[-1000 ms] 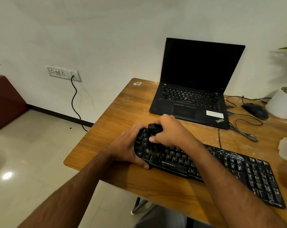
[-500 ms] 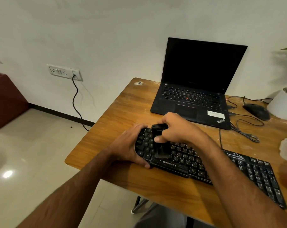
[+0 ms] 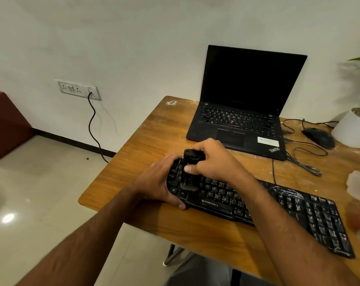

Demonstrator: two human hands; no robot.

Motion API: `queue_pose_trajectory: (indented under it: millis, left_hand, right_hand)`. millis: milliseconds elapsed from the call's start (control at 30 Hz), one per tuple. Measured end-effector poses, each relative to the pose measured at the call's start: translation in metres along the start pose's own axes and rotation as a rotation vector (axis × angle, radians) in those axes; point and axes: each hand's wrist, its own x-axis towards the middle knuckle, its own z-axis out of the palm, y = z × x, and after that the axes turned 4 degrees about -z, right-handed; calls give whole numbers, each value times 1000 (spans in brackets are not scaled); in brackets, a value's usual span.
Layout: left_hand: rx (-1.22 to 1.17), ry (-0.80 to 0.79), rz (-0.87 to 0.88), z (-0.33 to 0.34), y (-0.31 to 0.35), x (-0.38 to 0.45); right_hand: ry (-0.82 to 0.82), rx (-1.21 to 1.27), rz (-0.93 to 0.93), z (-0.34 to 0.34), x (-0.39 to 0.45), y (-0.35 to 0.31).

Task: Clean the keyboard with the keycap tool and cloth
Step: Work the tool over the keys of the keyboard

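Observation:
A black keyboard (image 3: 278, 211) lies slantwise on the wooden table (image 3: 154, 145). My left hand (image 3: 158, 180) grips its left end, thumb curled under the front edge. My right hand (image 3: 214, 159) holds a black keycap tool (image 3: 190, 172) upright, its blurred bristly lower end on the keys at the keyboard's left part. No cloth is plainly visible.
An open black laptop (image 3: 243, 112) stands behind the keyboard. A black mouse (image 3: 319, 137) with tangled cables and a white plant pot (image 3: 352, 129) sit at the back right. A clear plastic container (image 3: 358, 184) lies at the right edge. The table's left edge is close to my left hand.
The tool's lower end has moved over the left keys while my right hand kept its hold. My left hand stays on the keyboard's end.

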Motion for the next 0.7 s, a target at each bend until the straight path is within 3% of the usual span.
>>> queue_pose_trajectory:
  millis: [100,200,267,400,500,633,700]
  left_hand:
    - [-5,-11,-7,-1,2,-2]
    - [10,-9,-12,-1,2,-3]
    - [3,-13,-18,-2,1,-2]
    - [0,-3,-2,-2,0,1]
    - [-7,-12,-10,-2,0,-1]
    - [1,-18,-31,0,-2,-1]
    - [-5,-21,-29,-1,-1,0]
  right_hand:
    - [-93,-23,-10,16,-6,-4]
    - [-217,-205,38,0,-6,-4]
    - [-171,-234,38,-11,-5,-6]
    - [-2,-69,-4,3,-5,-12]
    - [-72,-94,7,17,-12,-14]
    - [-248,-301,106,-7,-13,-11]
    - [-168,-242,94,-16,-9,-8]
